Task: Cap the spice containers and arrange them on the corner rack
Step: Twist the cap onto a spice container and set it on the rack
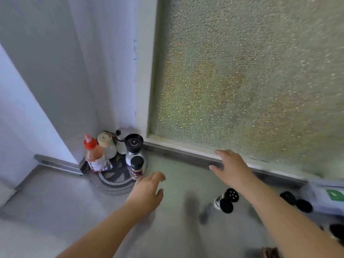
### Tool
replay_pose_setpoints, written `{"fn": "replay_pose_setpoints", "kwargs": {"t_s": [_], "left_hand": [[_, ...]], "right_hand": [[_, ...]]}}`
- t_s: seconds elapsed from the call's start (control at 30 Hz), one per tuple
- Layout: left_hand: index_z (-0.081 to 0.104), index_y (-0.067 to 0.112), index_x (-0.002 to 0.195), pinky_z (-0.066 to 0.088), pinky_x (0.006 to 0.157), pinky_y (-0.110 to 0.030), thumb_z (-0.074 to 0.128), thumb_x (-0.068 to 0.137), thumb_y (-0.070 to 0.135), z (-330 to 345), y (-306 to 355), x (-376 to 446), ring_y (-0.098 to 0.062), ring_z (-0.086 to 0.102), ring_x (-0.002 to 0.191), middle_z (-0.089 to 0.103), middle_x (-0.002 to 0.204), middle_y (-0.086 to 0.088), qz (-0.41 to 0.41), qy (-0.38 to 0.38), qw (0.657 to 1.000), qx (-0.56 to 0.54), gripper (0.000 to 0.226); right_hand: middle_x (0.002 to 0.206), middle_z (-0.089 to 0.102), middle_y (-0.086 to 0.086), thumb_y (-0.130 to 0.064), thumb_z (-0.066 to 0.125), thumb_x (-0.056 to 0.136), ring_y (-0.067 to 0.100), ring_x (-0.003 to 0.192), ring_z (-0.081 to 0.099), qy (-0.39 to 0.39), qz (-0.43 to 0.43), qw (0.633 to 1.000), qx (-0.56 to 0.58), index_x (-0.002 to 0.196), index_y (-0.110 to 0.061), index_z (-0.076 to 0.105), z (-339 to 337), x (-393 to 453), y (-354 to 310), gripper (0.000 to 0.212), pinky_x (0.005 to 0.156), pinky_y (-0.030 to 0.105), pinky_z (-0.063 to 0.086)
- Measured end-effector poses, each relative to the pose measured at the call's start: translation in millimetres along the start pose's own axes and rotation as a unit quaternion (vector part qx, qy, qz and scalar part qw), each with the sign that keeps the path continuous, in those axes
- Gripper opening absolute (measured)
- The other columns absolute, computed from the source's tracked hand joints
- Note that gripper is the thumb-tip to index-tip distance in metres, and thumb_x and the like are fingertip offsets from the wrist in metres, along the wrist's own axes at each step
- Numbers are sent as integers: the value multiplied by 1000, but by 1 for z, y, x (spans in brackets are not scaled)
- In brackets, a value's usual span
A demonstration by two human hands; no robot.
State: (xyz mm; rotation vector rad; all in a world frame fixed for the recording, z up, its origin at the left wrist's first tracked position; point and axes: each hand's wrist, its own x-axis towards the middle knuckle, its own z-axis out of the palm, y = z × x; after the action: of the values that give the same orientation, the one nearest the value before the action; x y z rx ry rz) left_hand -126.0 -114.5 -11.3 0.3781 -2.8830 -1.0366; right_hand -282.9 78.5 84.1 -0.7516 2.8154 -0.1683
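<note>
**Both hands empty above the table, one capped jar on the corner rack**

Your left hand (147, 190) hovers over the grey table (55, 211) with its fingers relaxed and slightly spread, holding nothing. Its fingertips are just beside the small spice jar with the black cap (137, 167), and you cannot tell from here whether they touch it. That jar stands upright at the front right edge of the round corner rack (113, 180), which sits in the corner where the white wall meets the frosted window (242, 81).

Behind the jar on the rack stand a black-topped grinder (134, 148), a red-capped sauce bottle (94, 155), a beige-lidded jar (107, 144) and a silver-topped shaker (121, 140).

Your right hand (230, 168) is well apart from the left, fingers straight and spread, also empty, up near the metal strip at the foot of the window.

Below your right forearm an open spice jar (220, 202) stands on the table, its black flip lid (232, 195) raised to show the holes. Farther right, loose black caps (296, 201) lie near the table's edge; they are blurred.
</note>
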Motion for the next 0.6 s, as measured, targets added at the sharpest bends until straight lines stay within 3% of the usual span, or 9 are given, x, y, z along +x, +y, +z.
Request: {"fn": "replay_pose_setpoints", "kwargs": {"t_s": [0.13,0.27,0.43,0.6], "left_hand": [[40,19,121,43,93,-26,59,81,21,45,46,16,-15,53,114,54,126,4,25,-138,989,-54,44],[31,22,133,39,100,-26,64,79,18,89,80,32,-15,48,123,45,139,6,23,-212,975,-68,63],[30,24,136,36,100,-27,66,77,12,135,102,58,-20,45,127,44,142,1,-17,-223,970,-97,70],[49,30,118,46,80,-23,64,75,12,164,115,68,-20,59,105,62,112,0,-43,-192,959,-203,49]], "right_hand": [[153,28,5,-52,66,78,24,139,28,-84,46,995,32,149,-20,19,3,-36,43,91,112,34,26],[159,8,2,-48,77,69,20,145,14,-173,46,981,69,151,-21,2,22,-64,71,114,114,29,16],[158,10,3,-35,72,78,24,139,29,-145,50,986,63,149,-23,-9,54,-80,92,108,107,31,29],[157,14,-2,-38,66,83,16,141,25,-117,46,985,114,149,-26,-7,67,-85,111,98,111,26,25]]}}
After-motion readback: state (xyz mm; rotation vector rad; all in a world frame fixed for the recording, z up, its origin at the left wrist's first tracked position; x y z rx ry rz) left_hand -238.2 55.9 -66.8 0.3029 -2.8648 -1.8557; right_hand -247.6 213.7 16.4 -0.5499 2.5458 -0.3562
